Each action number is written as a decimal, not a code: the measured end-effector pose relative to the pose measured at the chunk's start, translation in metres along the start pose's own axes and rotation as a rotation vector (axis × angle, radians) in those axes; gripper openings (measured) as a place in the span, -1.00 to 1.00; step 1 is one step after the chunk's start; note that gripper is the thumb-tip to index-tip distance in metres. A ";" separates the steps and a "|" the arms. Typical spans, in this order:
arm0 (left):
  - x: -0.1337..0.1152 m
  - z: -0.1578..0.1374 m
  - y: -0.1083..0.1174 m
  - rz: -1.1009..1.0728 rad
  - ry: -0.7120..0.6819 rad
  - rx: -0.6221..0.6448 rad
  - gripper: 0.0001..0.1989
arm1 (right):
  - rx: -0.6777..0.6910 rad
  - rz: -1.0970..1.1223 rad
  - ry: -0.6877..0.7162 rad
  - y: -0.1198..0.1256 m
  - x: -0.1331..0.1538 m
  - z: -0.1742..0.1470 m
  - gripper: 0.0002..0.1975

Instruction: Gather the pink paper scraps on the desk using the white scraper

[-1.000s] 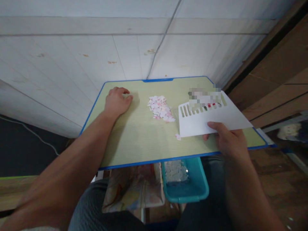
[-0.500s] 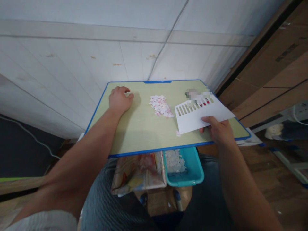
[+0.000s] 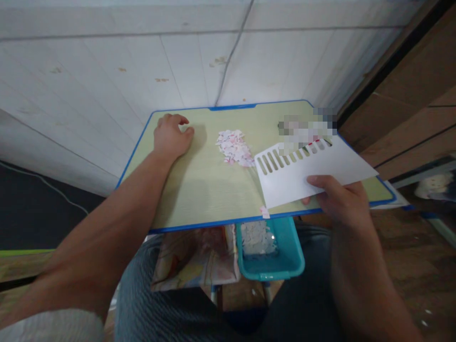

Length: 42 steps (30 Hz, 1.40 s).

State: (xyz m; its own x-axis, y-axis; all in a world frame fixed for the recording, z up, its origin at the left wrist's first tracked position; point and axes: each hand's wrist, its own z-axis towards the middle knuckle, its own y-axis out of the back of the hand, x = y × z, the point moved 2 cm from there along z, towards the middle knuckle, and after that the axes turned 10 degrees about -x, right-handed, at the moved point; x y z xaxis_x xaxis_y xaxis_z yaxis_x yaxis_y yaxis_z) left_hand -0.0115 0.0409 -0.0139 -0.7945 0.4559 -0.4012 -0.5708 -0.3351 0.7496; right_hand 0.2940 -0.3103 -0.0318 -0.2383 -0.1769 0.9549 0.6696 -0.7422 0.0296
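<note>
My right hand (image 3: 342, 199) pinches a white card (image 3: 288, 183) between thumb and fingers. A row of slots runs along the card's far side. The card's near left corner touches a small pinkish scrap (image 3: 264, 212) at the front edge of the small table (image 3: 203, 194). Left of the card lies a heap of pale pink and white flakes (image 3: 235, 147). My left hand (image 3: 173, 135) rests on the table's left part, fingers loosely curled, thumb apart, nothing in it. Below the front edge, a turquoise basin (image 3: 292, 256) holds whitish flakes (image 3: 258, 237).
A patterned bag or cloth-lined container (image 3: 213, 273) sits left of the basin, between my legs. Blurred-out items (image 3: 302, 130) lie at the table's back right. A white panelled wall (image 3: 107, 71) with a cable (image 3: 231, 54) stands behind; brown boxes (image 3: 409, 95) rise at right.
The card has come nearer the front edge, and the small scrap has moved with it to that edge. My left hand stays on the table. The camera view has shifted slightly.
</note>
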 end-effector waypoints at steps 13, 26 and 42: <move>-0.015 -0.007 -0.001 -0.028 -0.057 0.032 -0.68 | -0.022 0.081 -0.113 -0.001 0.005 0.000 -0.54; -0.027 0.007 -0.027 -0.076 -0.083 0.003 -0.62 | -0.055 -0.051 0.081 -0.036 0.014 0.045 -0.73; -0.026 -0.003 -0.031 -0.077 -0.116 -0.013 -0.58 | 0.031 -0.185 0.232 -0.027 0.021 0.026 -0.67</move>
State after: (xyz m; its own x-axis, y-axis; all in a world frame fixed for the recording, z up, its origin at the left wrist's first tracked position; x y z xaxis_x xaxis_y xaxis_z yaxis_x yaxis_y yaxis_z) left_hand 0.0265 0.0365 -0.0282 -0.7191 0.5731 -0.3930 -0.6324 -0.3053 0.7119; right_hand 0.2886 -0.2773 -0.0047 -0.5099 -0.1863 0.8399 0.6201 -0.7562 0.2088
